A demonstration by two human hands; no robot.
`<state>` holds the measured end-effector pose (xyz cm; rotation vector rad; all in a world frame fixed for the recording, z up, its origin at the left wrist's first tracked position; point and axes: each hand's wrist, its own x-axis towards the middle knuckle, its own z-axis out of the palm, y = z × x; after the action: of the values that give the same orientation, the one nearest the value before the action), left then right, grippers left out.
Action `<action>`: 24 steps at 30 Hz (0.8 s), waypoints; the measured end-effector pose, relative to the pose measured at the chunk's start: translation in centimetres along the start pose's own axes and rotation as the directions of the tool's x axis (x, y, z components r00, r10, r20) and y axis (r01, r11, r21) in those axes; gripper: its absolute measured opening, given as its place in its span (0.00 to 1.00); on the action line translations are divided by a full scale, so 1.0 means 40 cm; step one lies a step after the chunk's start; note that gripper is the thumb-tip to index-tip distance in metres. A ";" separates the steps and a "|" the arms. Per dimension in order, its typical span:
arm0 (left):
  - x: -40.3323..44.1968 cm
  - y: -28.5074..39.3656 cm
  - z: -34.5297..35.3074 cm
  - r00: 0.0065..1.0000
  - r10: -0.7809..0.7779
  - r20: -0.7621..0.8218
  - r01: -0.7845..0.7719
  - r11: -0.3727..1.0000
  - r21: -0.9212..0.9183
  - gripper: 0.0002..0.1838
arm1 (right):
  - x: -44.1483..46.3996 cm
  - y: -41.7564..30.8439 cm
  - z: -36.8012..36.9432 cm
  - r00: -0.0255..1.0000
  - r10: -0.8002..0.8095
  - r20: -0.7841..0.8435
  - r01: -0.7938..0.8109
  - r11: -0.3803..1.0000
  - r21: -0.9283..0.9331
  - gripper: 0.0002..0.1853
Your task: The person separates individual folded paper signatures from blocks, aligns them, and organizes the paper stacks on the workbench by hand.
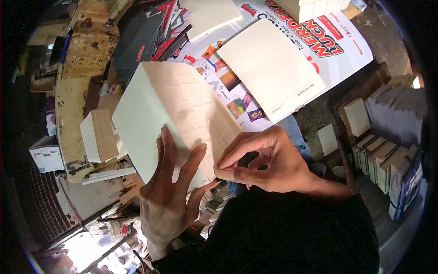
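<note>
A thick book block (141, 116) with a pale cover sheet lies tilted in front of me. Its broad cream side (187, 98) shows several rows of ragged lines across it. My left hand (169, 192) rests on the block with fingers spread, the fingertips on the pale sheet and near its long edge, the thumb by the near corner. At that same corner my right hand (262, 162) is closed in a pinch, thumb against fingertips. Whatever sits between those fingertips is too small to make out.
A flat cream book block (273, 68) lies on a printed banner (349, 50), another paper stack (319, 7) behind it. Dark printed sheets (146, 36) lie at the back left. A worn wooden machine frame (86, 59) stands left. Rows of books (388, 160) fill the right.
</note>
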<state>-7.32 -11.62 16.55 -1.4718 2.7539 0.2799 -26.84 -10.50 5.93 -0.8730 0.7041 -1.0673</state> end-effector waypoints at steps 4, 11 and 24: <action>-0.003 -0.010 0.006 1.000 0.027 0.009 -0.027 0.999 0.016 0.34 | 0.003 -0.011 -0.006 1.000 0.012 0.015 -0.011 1.000 -0.029 0.04; -0.017 -0.046 -0.011 0.996 0.089 0.031 -0.088 0.996 -0.022 0.33 | -0.009 0.013 -0.005 0.997 -0.071 0.014 0.072 0.991 -0.117 0.08; -0.130 -0.072 0.139 0.884 -0.118 -0.452 -0.063 0.929 -0.366 0.41 | 0.087 -0.085 0.082 0.961 -0.264 0.086 0.271 0.829 -0.489 0.15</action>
<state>-2.45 -8.00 11.10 -1.8863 3.1847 0.5395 -24.45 -13.69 10.22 -1.4604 0.8812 -1.1434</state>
